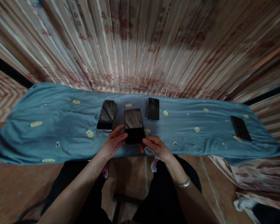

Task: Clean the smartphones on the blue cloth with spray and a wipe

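A dark smartphone [134, 126] is held in front of me above the cloth, its black glossy screen facing up and reflecting the striped curtain. My left hand [114, 141] grips its lower left edge between thumb and fingers. At the lower right corner, my right hand [156, 146] pinches it too. A light grey cloth [150, 152] is bunched under the right hand's palm, partly hidden by the fingers. Left of the held phone lies a second smartphone [106, 115], and behind it to the right a third smartphone [153, 109], both screen up.
Another dark phone [241, 128] lies near the right end of the table. A blue cloth with yellow pineapple prints [70, 124] covers the narrow table. Pleated curtains [140, 56] hang right behind it. My knees are under the front edge.
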Tool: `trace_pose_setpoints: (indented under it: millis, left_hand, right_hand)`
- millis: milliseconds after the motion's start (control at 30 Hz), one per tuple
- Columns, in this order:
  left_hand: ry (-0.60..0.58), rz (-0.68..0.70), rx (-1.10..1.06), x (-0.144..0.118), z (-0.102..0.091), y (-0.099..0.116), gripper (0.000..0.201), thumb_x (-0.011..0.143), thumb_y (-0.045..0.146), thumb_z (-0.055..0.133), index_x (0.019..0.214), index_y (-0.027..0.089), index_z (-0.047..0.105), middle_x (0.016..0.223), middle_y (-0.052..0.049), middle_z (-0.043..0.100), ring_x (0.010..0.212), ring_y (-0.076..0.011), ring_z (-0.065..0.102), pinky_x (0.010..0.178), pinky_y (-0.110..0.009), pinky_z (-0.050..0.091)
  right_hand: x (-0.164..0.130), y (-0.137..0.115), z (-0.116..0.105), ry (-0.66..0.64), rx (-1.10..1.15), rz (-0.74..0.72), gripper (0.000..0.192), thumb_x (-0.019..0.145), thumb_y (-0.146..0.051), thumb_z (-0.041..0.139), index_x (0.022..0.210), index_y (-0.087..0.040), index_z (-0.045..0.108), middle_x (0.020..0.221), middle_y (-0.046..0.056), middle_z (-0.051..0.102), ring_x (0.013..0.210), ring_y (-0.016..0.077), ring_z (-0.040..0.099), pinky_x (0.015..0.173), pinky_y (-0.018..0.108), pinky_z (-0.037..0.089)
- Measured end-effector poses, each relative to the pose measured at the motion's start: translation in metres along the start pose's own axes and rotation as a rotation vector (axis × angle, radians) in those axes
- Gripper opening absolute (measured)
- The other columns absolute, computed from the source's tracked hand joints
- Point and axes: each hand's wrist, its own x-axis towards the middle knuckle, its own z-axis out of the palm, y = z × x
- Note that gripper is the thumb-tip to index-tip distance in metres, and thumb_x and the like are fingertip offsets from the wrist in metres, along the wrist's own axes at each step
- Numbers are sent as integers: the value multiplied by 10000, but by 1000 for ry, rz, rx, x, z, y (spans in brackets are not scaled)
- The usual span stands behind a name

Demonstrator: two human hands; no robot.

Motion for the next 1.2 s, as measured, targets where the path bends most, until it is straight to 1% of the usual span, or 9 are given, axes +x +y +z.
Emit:
trace_pose_setpoints:
  millis: [100, 267, 333, 467, 600, 733, 867, 1067, 1200]
  left_hand:
    - [5, 30, 62, 3, 0, -1, 497, 640, 201, 914, 1085, 200, 692, 928, -24, 777, 806, -174, 718, 689, -254, 566]
    - [25, 67, 107, 5, 0, -3, 531, 635, 227, 925, 1112, 209, 694, 872, -9, 771, 772, -165, 704, 674, -239, 555]
    - [25, 58, 103, 4, 0, -3, 574, 643, 242, 923, 1168, 212, 691, 865, -8, 771, 778, -176, 712, 686, -254, 568]
    - [-61, -26, 59, 0, 1, -2, 818, 649, 238, 916, 1402, 225, 596, 843, -12, 772, 852, -246, 747, 767, -369, 627]
    - [-141, -62, 36, -3, 2, -2, 1031, 635, 180, 916, 1554, 229, 453, 957, -51, 802, 916, -267, 759, 843, -437, 638]
    - [-151, -39, 49, 1, -2, -8, 1080, 639, 189, 931, 1588, 234, 418, 945, -54, 805, 950, -284, 766, 903, -453, 624]
    - [-133, -13, 63, 5, -5, -15, 1138, 626, 198, 945, 1611, 234, 376, 899, -42, 803, 918, -296, 773, 893, -465, 624]
    - [-104, -10, 78, 9, -5, -19, 1222, 624, 202, 945, 1654, 202, 286, 894, -46, 809, 914, -291, 769, 863, -424, 625]
    - [-96, 5, 68, 13, -5, -22, 1239, 611, 211, 949, 1658, 210, 286, 854, -32, 799, 901, -293, 767, 870, -448, 628]
  right_hand:
    - [4, 6, -1, 39, -43, -22, 646, 766, -829, 674, 607, -205, 721, 575, 21, 676, 536, 117, 516, 564, 254, 401]
    - [6, 13, 1, 89, -129, -50, 670, 808, -830, 621, 599, -200, 717, 551, 19, 640, 503, 112, 473, 516, 252, 344]
    - [6, 12, 0, 109, -152, -66, 674, 818, -828, 608, 594, -202, 724, 541, 15, 619, 511, 116, 467, 517, 254, 336]
    - [7, 11, -4, 151, -151, -74, 655, 822, -815, 617, 616, -206, 740, 553, 12, 613, 529, 122, 460, 531, 259, 346]
    - [7, 12, -6, 161, -126, -62, 642, 817, -810, 627, 633, -206, 742, 560, 13, 608, 526, 123, 467, 520, 259, 347]
    - [8, 12, -5, 184, -172, -86, 643, 815, -814, 623, 628, -211, 744, 524, -1, 562, 517, 124, 460, 512, 259, 345]
    - [9, 11, -4, 197, -228, -110, 632, 841, -794, 604, 635, -214, 749, 516, -9, 538, 513, 124, 463, 508, 257, 342]
    - [9, 14, -4, 215, -245, -124, 621, 869, -774, 584, 659, -216, 760, 531, 1, 569, 513, 128, 475, 515, 263, 341]
    - [9, 16, -4, 218, -258, -137, 604, 887, -752, 578, 670, -218, 760, 563, 9, 590, 539, 135, 488, 542, 266, 354]
